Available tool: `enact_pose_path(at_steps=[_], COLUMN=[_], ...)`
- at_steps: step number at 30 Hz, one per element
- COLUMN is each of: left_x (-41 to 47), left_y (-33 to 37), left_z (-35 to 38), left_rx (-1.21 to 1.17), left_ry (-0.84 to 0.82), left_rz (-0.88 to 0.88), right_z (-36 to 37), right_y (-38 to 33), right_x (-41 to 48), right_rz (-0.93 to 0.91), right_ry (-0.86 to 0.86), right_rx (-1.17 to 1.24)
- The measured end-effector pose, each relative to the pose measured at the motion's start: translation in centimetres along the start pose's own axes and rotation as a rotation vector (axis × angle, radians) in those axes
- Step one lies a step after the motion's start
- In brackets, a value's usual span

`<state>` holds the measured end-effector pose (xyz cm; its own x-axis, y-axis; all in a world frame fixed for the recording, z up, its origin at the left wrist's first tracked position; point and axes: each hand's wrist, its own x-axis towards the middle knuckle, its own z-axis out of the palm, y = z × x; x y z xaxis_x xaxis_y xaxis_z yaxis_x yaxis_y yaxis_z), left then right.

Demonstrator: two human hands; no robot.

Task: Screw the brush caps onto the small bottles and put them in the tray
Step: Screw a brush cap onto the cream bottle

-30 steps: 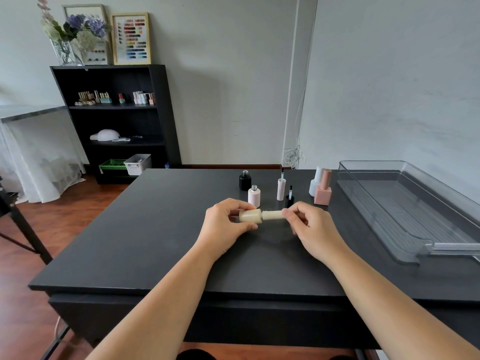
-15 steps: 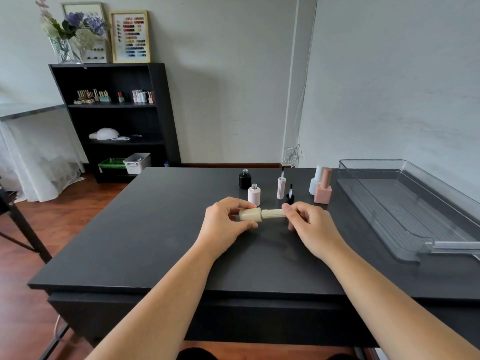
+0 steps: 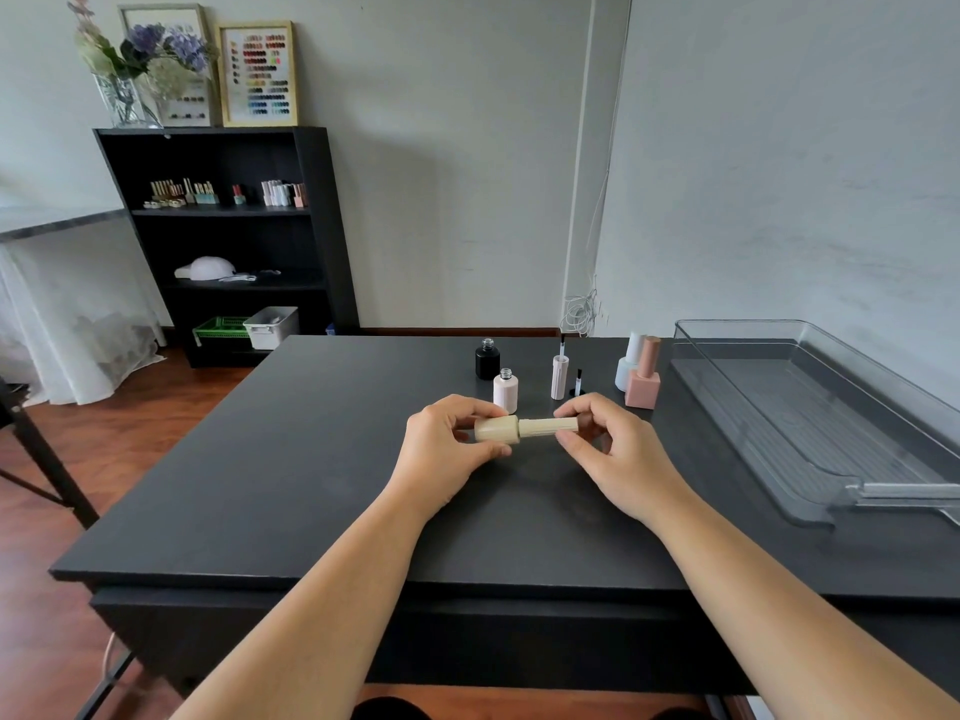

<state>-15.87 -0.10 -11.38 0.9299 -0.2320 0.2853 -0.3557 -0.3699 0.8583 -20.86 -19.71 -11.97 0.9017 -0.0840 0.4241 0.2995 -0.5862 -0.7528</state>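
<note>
The clear plastic tray (image 3: 810,439) at three o'clock on the matte black table (image 3: 311,459) held nothing, so by my reading the work was near its start. Over the middle of the table the left hand (image 3: 441,454) had thumb and fingers clamped on the cream bottle (image 3: 497,429), held sideways, while the right hand (image 3: 618,459) pinched the far end of its ribbed cream cap (image 3: 548,426) between thumb and fingertips; cap and bottle met, though how tight the thread sat could not be told. At twelve o'clock beyond the hands stood an uncapped glossy black bottle (image 3: 487,360) and an uncapped pale pink bottle (image 3: 505,391), both with bare threaded necks, and just right of them a pink cap (image 3: 559,376) and a black cap (image 3: 577,384) standing brush-up. At one o'clock a square salmon bottle (image 3: 643,384) and a pale blue one (image 3: 626,366) were capped, yet outside the tray.
</note>
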Motion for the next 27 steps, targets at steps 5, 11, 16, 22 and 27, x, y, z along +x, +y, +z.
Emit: enact_pose_path(at_steps=[5,11,16,22,27], left_x=[-0.02,0.04,0.03,-0.11,-0.45], left_y=[-0.04,-0.14,-0.21,-0.18,0.12], left_z=[0.05,0.04,0.06,0.18,0.38], left_rx=[0.017,0.011,0.015,0.027,0.031], left_ry=[-0.02,-0.003,0.006,0.029,0.028], left_rz=[0.026,0.032,0.059,0.064,0.052], right_z=[0.05,0.09,0.17,0.45,-0.01], right_y=[0.21,0.2,0.27,-0.18,-0.42], right_x=[0.19,0.14,0.15,0.08,0.02], right_rz=[0.048,0.038,-0.043,-0.152,-0.134], right_ry=[-0.009,-0.072,-0.031,-0.011,-0.022], right_rx=[-0.106,-0.006,-0.014,-0.113,-0.121])
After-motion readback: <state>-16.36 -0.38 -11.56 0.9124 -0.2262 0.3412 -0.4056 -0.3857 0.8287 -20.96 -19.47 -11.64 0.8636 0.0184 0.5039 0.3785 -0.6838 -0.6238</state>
